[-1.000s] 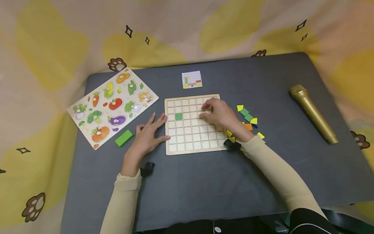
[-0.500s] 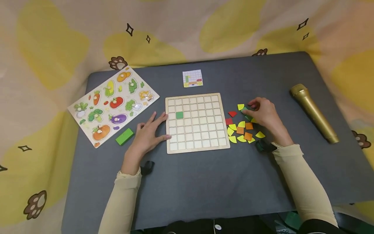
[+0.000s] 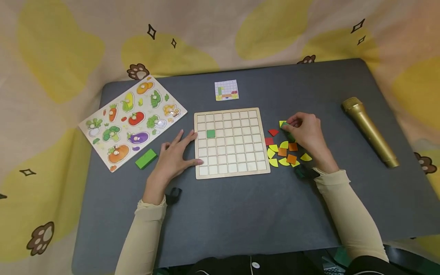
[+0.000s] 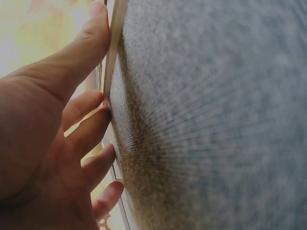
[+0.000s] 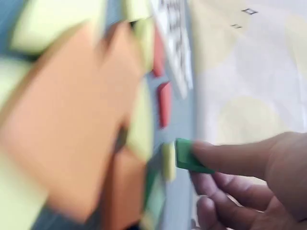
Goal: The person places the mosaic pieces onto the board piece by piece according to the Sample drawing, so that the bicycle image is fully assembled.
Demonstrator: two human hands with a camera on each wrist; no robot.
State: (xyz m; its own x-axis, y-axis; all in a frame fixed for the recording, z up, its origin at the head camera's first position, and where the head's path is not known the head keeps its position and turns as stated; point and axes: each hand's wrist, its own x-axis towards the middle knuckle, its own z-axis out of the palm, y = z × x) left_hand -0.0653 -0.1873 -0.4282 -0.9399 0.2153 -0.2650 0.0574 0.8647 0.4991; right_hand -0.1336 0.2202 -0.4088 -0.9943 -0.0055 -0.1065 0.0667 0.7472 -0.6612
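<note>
The right hand (image 3: 306,130) has left the grid board (image 3: 232,143) and pinches another green tile (image 5: 183,155); the left hand (image 3: 174,158), fingers spread, touches the board's left edge.

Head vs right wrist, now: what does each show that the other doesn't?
Only head: the left hand, green block, vegetable puzzle and microphone.

Only right wrist: fingertips tucked below the held green tile, close up.

Both: the right hand pinching that tile, red tiles, orange tiles, yellow tiles and patterned cloth.
</note>
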